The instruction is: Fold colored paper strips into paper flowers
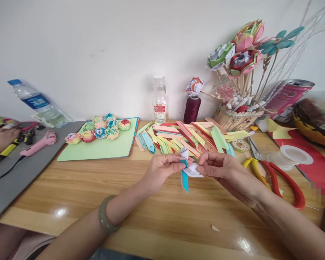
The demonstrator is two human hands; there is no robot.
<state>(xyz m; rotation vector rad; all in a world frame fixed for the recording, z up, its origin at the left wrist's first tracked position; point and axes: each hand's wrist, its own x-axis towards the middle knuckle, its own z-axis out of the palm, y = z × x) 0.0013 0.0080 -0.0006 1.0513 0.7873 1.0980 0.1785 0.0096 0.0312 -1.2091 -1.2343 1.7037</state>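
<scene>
Between both hands, above the wooden table, is a small piece of folded paper (184, 180) in blue and white, with strips sticking out several ways. My left hand (165, 168) pinches its blue middle between thumb and fingers. At the right side, my right hand (219, 166) pinches a white flap (194, 169) of the same piece. Just behind the hands lies a loose pile of folded paper strips (176, 135) in pink, yellow, green, red and blue. Fingertips hide part of the folds.
Paper flowers (100, 133) sit on green paper (97, 153) at left. Scissors (256, 148), red-handled tools (272, 177) and a clear spool (295, 155) lie right. Behind stand a jar (159, 104), purple thread (192, 110) and a flower basket (235, 117). Another person's hand (4, 139) is far left, near a pink glue gun (40, 142).
</scene>
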